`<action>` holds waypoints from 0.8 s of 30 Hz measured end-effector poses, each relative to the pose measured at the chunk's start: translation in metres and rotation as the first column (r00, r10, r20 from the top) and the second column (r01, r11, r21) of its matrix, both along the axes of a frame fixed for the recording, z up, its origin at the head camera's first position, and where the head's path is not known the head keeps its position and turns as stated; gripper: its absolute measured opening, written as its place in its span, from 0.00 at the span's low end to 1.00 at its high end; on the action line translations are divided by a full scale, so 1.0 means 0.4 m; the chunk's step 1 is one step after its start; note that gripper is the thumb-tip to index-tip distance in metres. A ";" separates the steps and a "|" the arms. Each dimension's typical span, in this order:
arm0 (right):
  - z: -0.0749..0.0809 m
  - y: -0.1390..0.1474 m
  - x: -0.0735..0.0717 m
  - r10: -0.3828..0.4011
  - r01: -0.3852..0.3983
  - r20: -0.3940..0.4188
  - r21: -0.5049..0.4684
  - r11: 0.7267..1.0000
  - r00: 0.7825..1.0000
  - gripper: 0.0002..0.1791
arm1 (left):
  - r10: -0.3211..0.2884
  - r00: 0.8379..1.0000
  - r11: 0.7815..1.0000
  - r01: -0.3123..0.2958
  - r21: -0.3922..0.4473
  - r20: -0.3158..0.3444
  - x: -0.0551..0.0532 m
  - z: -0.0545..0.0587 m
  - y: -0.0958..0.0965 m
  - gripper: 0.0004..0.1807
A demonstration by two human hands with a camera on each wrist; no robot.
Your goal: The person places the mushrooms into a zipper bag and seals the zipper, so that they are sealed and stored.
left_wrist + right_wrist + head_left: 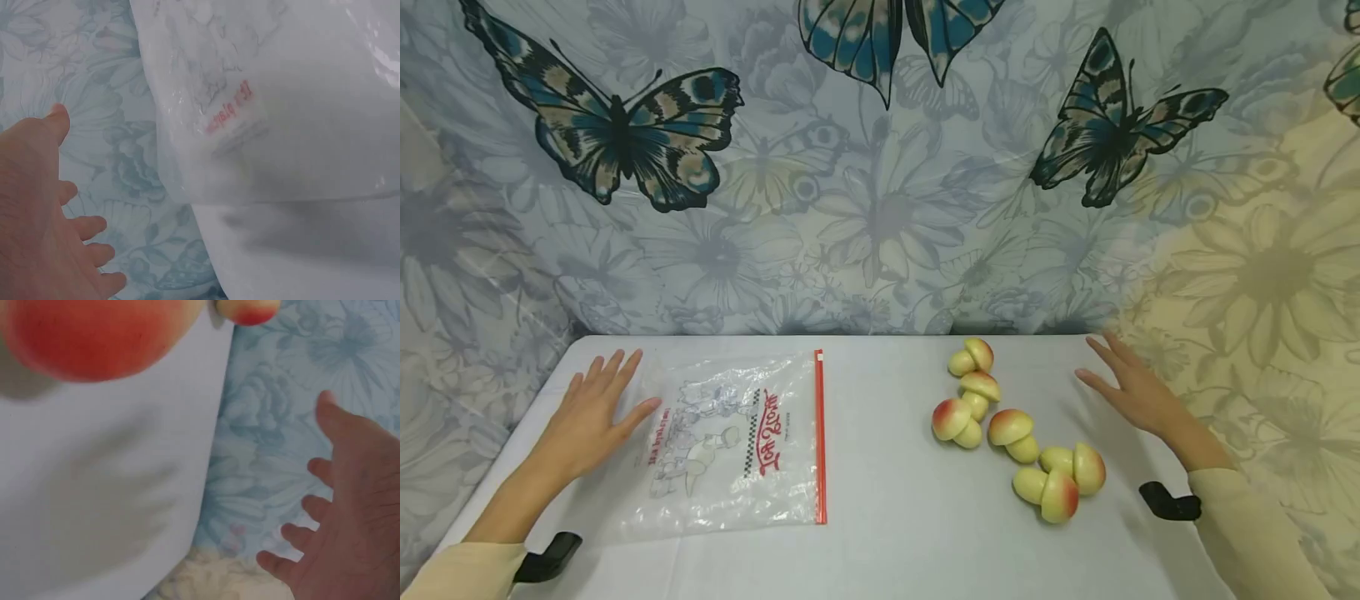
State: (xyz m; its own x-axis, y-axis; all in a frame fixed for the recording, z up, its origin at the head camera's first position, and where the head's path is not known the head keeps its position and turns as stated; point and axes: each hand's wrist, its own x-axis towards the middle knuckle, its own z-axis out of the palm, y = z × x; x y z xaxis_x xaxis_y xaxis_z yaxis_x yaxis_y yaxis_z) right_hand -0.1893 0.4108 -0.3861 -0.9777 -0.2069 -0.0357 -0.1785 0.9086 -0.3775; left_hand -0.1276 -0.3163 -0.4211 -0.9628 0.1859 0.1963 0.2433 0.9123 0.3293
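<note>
A clear zip bag (715,500) with a red slider edge and red lettering lies flat on the left half of the white table (880,467). Near its left side my left hand (583,421) spreads its fingers, holding nothing; the thumb overlaps the bag's edge in the head view. Several yellow mushroom-shaped pieces with reddish caps, one a front piece (1058,495), form a loose chain right of centre. To their right, my right hand (1138,392) is extended with fingers apart and nothing in it. In the right wrist view a reddish cap (100,337) looms large beside the right hand.
A patterned cloth (880,217) with butterflies and flowers hangs behind the table and along its sides. Black wrist straps, such as the left one (550,558), stick out near both cuffs. Bare tabletop shows between the bag and the mushroom pieces.
</note>
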 end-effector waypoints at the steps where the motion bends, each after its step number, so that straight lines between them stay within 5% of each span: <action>1: 0.004 -0.006 0.003 0.007 -0.007 0.000 0.000 1.000 1.000 0.43 | -0.003 1.000 1.000 0.003 0.002 0.000 0.001 0.001 0.004 0.44; 24: 0.057 -0.222 0.102 0.175 -0.169 -0.142 0.058 0.984 0.974 0.42 | -0.080 0.996 0.997 0.080 -0.008 0.034 0.068 -0.021 0.126 0.43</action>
State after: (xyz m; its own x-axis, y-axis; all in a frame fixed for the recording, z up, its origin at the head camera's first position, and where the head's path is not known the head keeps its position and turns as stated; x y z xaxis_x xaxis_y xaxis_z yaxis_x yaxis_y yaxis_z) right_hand -0.1484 0.3221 -0.3632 -0.9230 -0.3737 0.0918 -0.3836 0.8750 -0.2954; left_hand -0.1005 -0.2658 -0.4297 -0.9508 0.2642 0.1621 0.3045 0.8937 0.3296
